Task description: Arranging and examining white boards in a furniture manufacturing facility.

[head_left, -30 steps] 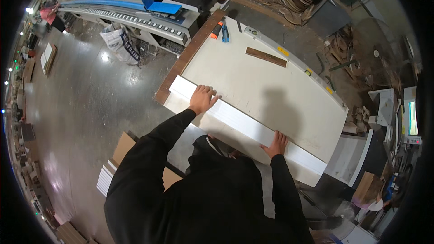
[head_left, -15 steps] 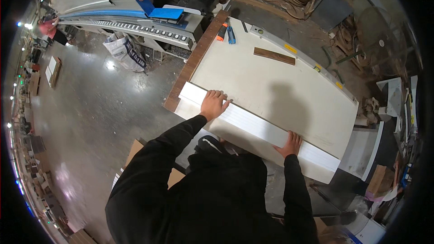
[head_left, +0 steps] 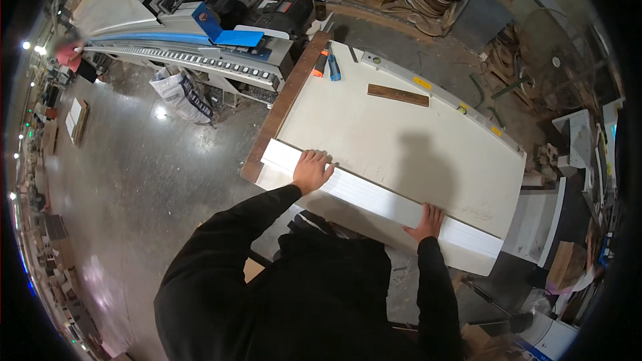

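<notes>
A long white board strip (head_left: 374, 199) lies along the near edge of a large pale worktable (head_left: 401, 134). My left hand (head_left: 311, 170) rests flat on the strip near its left end, fingers spread. Near the strip's right part, my right hand (head_left: 426, 222) presses on its near edge. Both arms wear black sleeves. Neither hand grips around the strip; both lie on top of it.
A brown wooden slat (head_left: 397, 95) and an orange and blue tool (head_left: 326, 65) lie at the table's far side. A brown plank (head_left: 283, 104) runs along the table's left edge. A blue-and-grey machine (head_left: 200, 40) stands at the far left, with shelves of wood rings behind. A white panel (head_left: 535, 217) leans at the right.
The view has shifted slightly as my head moved. Both hands stay on the white strip in about the same places.
</notes>
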The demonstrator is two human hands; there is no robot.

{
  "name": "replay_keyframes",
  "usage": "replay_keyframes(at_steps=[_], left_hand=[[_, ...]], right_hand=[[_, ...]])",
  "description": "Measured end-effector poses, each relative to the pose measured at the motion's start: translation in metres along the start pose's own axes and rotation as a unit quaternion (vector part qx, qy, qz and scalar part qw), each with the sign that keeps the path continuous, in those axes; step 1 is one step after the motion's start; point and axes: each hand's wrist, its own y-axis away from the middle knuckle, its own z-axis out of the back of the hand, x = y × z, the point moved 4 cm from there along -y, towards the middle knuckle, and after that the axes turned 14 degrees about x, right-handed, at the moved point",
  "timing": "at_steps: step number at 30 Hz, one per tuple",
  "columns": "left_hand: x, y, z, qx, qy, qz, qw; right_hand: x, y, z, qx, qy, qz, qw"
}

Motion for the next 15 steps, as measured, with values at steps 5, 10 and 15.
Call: replay_keyframes(at_steps=[5, 10, 15], left_hand=[[0.0007, 0.0003, 0.0025, 0.029, 0.008, 0.018, 0.999], [-0.0003, -0.0029, 0.0038, 0.033, 0.004, 0.021, 0.999], [-0.0014, -0.0048, 0.0049, 0.005, 0.026, 0.003, 1.000]], right_hand=[[0.0046, -0.0021, 0.0046, 0.004, 0.008, 0.013, 1.000], [0.0014, 0.0018, 0.0010, -0.017, 0.014, 0.017, 1.000], [-0.0032, -0.0016, -0.0024, -0.037, 0.003, 0.038, 0.999]])
